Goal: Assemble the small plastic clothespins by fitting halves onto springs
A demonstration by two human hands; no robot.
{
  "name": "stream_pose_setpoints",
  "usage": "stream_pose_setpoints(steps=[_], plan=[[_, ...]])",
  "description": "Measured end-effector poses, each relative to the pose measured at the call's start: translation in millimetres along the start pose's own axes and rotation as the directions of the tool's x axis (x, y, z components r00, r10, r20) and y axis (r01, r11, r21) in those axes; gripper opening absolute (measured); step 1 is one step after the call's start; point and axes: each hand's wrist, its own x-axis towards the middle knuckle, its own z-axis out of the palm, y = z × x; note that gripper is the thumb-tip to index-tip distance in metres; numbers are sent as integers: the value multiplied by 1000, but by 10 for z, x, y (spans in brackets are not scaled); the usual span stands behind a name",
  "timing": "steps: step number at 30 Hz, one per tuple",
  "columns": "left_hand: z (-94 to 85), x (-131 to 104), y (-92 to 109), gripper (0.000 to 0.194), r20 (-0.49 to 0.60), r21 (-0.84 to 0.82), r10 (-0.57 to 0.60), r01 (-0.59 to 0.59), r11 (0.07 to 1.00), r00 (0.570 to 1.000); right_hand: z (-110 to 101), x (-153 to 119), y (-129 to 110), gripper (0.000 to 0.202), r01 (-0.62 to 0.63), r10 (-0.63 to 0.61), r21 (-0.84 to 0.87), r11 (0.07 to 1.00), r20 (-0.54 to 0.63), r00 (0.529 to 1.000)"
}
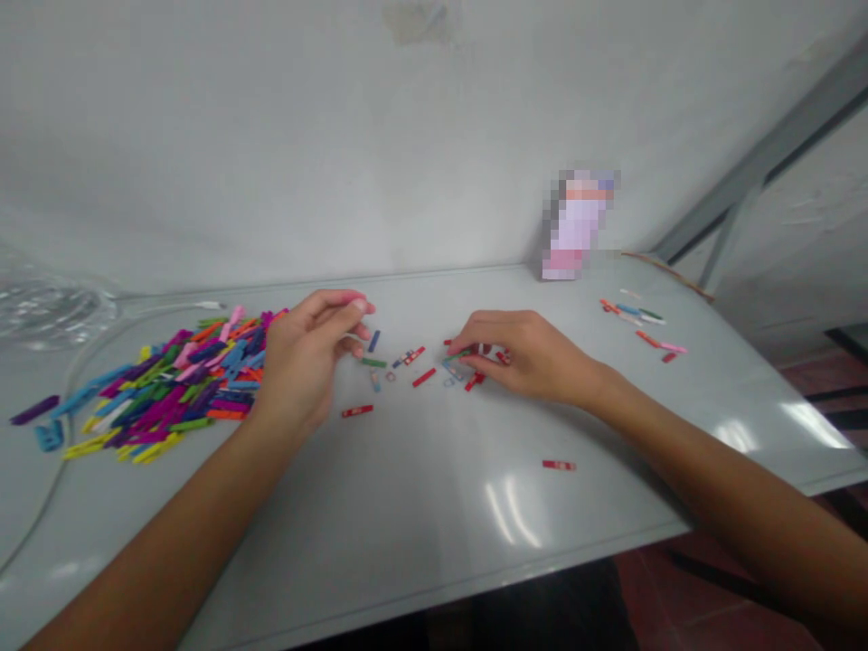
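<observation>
My left hand (305,353) hovers over the table between a heap and some loose pieces. Its fingers are bent and apart, and I see nothing held in them. My right hand (515,348) is low over the table, thumb and fingertips pinched on a small green clothespin piece (459,354). Under and around those fingertips lie red clothespin pieces (475,382), partly hidden by the hand. Between the hands are another red piece (424,377), a green piece (374,363), a blue piece (374,341) and small metal springs (391,376).
A heap of coloured clothespins (169,389) covers the left side, with a white cable (64,470) beside it. Several loose pieces (647,339) lie at the right. A blurred pink-and-white package (576,231) leans on the wall. One red piece (560,466) lies near the front edge.
</observation>
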Motion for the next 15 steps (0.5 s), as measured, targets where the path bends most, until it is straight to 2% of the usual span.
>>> stream_pose_setpoints(steps=[3,7,11,15], plan=[[-33,34,16,18,-59,-4,14,-14,1000,998,13,2,-3,19,4,-5,6,1000,15,1000],[-8,26,19,20,-46,-88,-20,16,996,999,22,3,-1,16,7,-7,8,1000,4,1000],[57,-27,-21,26,17,-140,-19,21,990,1000,45,-3,30,13,17,-16,15,1000,-63,998],[111,-119,-65,29,127,-64,60,-52,997,990,66,-6,42,14,26,-23,21,999,-136,991]])
